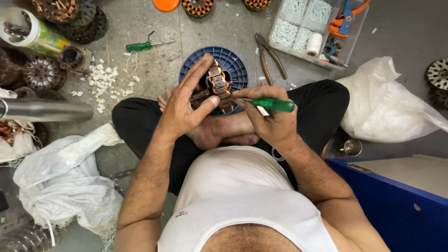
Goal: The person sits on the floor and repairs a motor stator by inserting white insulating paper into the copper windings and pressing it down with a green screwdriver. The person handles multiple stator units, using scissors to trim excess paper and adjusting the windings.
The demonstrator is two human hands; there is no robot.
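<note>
From the head camera, the left hand (184, 105) cradles a wound stator ring (220, 86) on edge, thumb pressed against its near side and fingers spread tall behind it, apparently so the copper-wound slots face the right hand (270, 122). That hand is closed around a green-handled tool (273, 104), held pencil-like with its thin shaft pointing toward the ring; the tip is lost among the windings, so whether it touches cannot be told. Both hands work just above the crossed legs, with a blue slotted disc (235, 65) on the floor just beyond them, partly covered by the ring and fingers. Past the right hand lie pliers (270, 55) and a clear compartment tray (302, 42) of white pieces, cut off at the top edge. Beyond the left hand lie a second green screwdriver (142, 45) and scattered white scraps (103, 80); more stators sit half out of frame.
</note>
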